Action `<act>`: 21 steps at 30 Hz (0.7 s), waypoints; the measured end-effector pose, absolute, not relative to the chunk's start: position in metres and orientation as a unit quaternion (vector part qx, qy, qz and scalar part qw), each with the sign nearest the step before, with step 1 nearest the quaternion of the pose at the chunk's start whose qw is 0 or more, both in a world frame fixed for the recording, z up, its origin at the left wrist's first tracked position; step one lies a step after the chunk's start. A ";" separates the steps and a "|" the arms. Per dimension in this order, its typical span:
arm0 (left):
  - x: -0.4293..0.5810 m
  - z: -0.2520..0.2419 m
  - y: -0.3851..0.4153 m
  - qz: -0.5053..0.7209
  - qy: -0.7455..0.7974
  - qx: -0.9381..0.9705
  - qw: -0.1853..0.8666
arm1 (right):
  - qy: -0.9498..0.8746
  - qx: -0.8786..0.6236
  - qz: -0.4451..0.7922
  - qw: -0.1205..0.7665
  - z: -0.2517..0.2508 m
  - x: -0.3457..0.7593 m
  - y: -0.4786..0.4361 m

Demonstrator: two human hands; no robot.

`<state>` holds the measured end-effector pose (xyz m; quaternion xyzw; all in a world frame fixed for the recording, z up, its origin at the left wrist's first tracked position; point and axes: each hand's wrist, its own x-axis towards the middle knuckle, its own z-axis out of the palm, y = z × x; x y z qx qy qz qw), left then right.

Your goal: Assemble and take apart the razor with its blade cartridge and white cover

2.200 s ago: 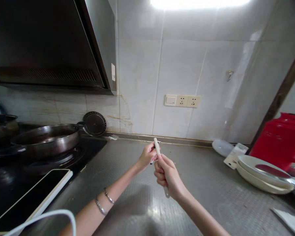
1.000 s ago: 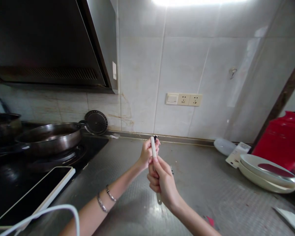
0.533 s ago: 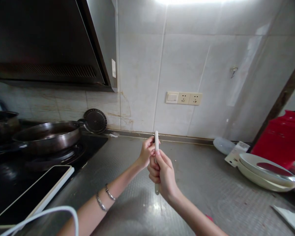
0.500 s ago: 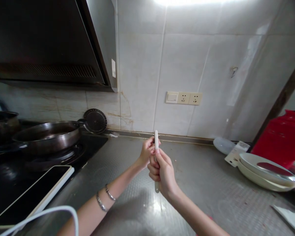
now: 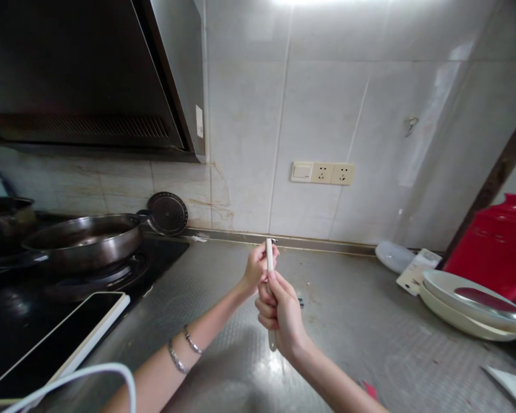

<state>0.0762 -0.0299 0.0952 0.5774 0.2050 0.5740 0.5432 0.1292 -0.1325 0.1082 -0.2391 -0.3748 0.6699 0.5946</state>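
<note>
My right hand (image 5: 281, 315) is wrapped round a slim off-white handled tool (image 5: 270, 257), held upright with a small hole at its lower end. The tool is seen edge-on, so its kind is unclear. Behind its upper part is my left hand (image 5: 255, 267), fingers curled close to it; what they grip is mostly hidden. A small dark bit (image 5: 274, 240) shows at the left fingertips beside the tool's top. Just right of my right hand, a small dark-green piece (image 5: 301, 302) shows, low over or on the steel counter (image 5: 223, 258).
A steel pan (image 5: 90, 241) sits on the black stove at left, below the range hood (image 5: 77, 74). A phone (image 5: 60, 344) and a white cable (image 5: 112, 364) are at lower left. White dishes (image 5: 464, 307) and a red container (image 5: 494, 246) stand at right.
The upright tool and my right hand have shifted slightly down and left. A small dark-green piece now shows right of my right hand. My left hand has barely moved.
</note>
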 end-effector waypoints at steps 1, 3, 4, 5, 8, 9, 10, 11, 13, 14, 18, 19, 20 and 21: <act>0.076 0.096 -0.030 0.570 0.207 0.578 0.546 | -0.371 -0.240 0.675 0.591 0.109 0.130 -0.133; 0.075 0.097 -0.030 0.571 0.212 0.584 0.537 | -0.366 -0.239 0.678 0.591 0.111 0.131 -0.132; 0.074 0.097 -0.030 0.575 0.215 0.588 0.526 | -0.366 -0.237 0.677 0.593 0.112 0.132 -0.131; 0.073 0.097 -0.030 0.580 0.220 0.592 0.515 | -0.365 -0.234 0.675 0.597 0.113 0.132 -0.130; 0.072 0.096 -0.029 0.580 0.231 0.595 0.506 | -0.357 -0.236 0.673 0.604 0.113 0.133 -0.127; 0.072 0.095 -0.029 0.575 0.233 0.594 0.512 | -0.356 -0.239 0.674 0.601 0.112 0.133 -0.126; 0.071 0.094 -0.029 0.569 0.235 0.594 0.518 | -0.356 -0.242 0.677 0.597 0.111 0.133 -0.125; 0.071 0.094 -0.029 0.565 0.237 0.595 0.520 | -0.358 -0.245 0.679 0.592 0.110 0.134 -0.125; 0.070 0.095 -0.029 0.570 0.240 0.598 0.511 | -0.365 -0.243 0.678 0.589 0.112 0.136 -0.123; 0.070 0.096 -0.030 0.575 0.238 0.601 0.502 | -0.370 -0.240 0.675 0.592 0.113 0.137 -0.122; 0.069 0.098 -0.031 0.584 0.229 0.605 0.491 | -0.371 -0.240 0.671 0.595 0.114 0.139 -0.122; 0.069 0.097 -0.030 0.578 0.229 0.604 0.498 | -0.369 -0.244 0.678 0.587 0.113 0.139 -0.123; 0.069 0.096 -0.030 0.572 0.231 0.602 0.506 | -0.367 -0.249 0.685 0.578 0.113 0.138 -0.125; 0.069 0.096 -0.030 0.568 0.232 0.601 0.513 | -0.366 -0.254 0.690 0.570 0.113 0.137 -0.126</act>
